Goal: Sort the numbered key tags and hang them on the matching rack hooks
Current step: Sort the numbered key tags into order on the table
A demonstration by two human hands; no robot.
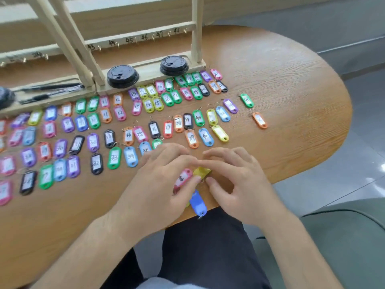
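Beyond, black lids on rack base

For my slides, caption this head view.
Left hand holds a pink tag, right hand a yellow tag, beside rows of numbered tags.

Only 1 view was given: a wide-angle camera on the person's head looked forward and steeply down, close above the left hand and right hand, across the wooden table toward the rack standing at its far side.
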